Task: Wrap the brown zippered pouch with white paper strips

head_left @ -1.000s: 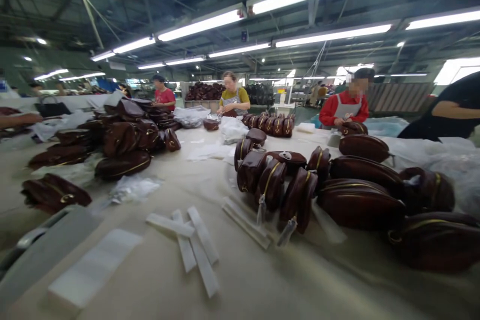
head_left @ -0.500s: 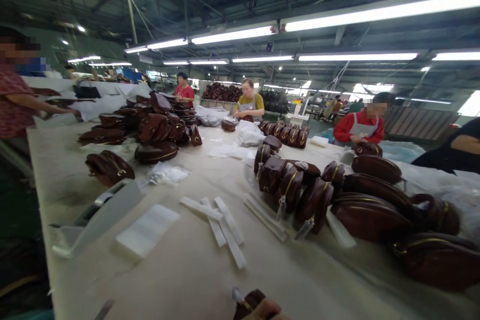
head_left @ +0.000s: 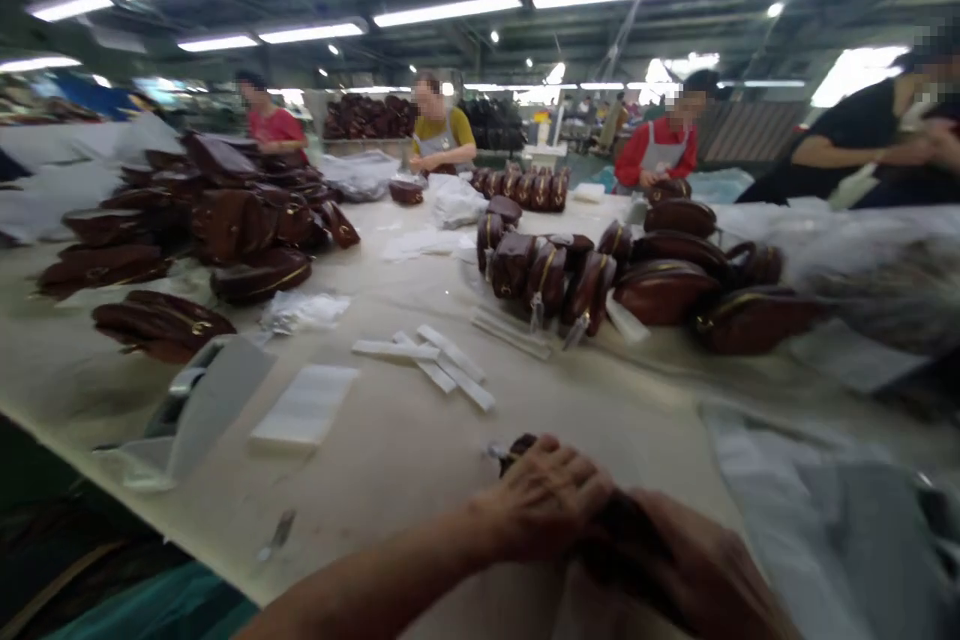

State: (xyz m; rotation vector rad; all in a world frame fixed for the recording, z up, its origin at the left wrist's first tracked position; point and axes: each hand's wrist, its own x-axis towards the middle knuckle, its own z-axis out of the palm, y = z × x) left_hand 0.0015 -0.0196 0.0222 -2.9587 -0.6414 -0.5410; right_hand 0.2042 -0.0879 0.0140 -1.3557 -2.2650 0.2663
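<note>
A dark brown leather bag (head_left: 621, 532) is between my hands at the bottom of the view, its far end poking out past my knuckles. A small clear-wrapped tab sticks out from that end. My left hand (head_left: 551, 498) lies over the bag's top with its fingers wrapped across it. On the near right side, my right hand (head_left: 701, 555) grips the bag; motion blurs it and its fingertips are hidden. Just beyond lie several white strips (head_left: 435, 365) and a white stack of sheets (head_left: 306, 405).
Brown bags (head_left: 592, 290) stand in rows at the right, and more bags (head_left: 247, 220) are heaped at the left. A tape dispenser (head_left: 180, 410) sits near the left table edge, with a small blade-like tool (head_left: 277, 533) nearby. White sheets (head_left: 817, 510) lie at right. Several co-workers (head_left: 442, 130) surround the table.
The view has dipped and swung right. Both my hands and more of the bag now show, where before only part of one hand and the bag's end appeared at the bottom edge.
</note>
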